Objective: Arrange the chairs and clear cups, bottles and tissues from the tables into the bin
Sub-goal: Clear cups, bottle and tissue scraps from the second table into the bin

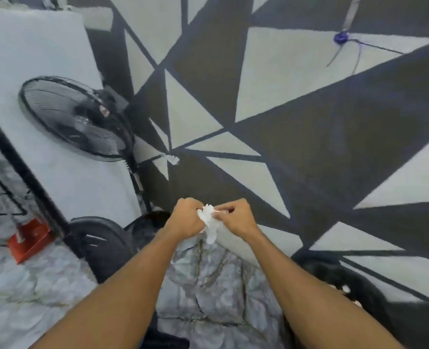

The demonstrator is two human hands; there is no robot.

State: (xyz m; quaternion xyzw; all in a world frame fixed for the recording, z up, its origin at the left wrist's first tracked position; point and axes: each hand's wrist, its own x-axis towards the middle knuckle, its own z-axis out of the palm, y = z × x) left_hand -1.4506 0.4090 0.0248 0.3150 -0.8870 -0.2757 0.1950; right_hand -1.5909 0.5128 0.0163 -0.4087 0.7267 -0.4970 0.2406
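Note:
A crumpled white tissue (209, 221) is pinched between both my hands at the lower middle of the view. My left hand (186, 217) grips its left side with the fingers closed. My right hand (236, 217) holds its right side, thumb and fingers pressed on it. A loose end of the tissue hangs down below the hands. Both hands are above the far edge of a marble-patterned table (221, 293). No bin, cup or bottle is in sight.
A black standing fan (76, 119) leans by a white wall panel (32, 71) at the left. A dark chair back (105, 245) sits below it, another dark chair (347, 278) at the right. An orange box (28, 239) is at the left edge. Grey and black patterned carpet (284, 122) spreads ahead.

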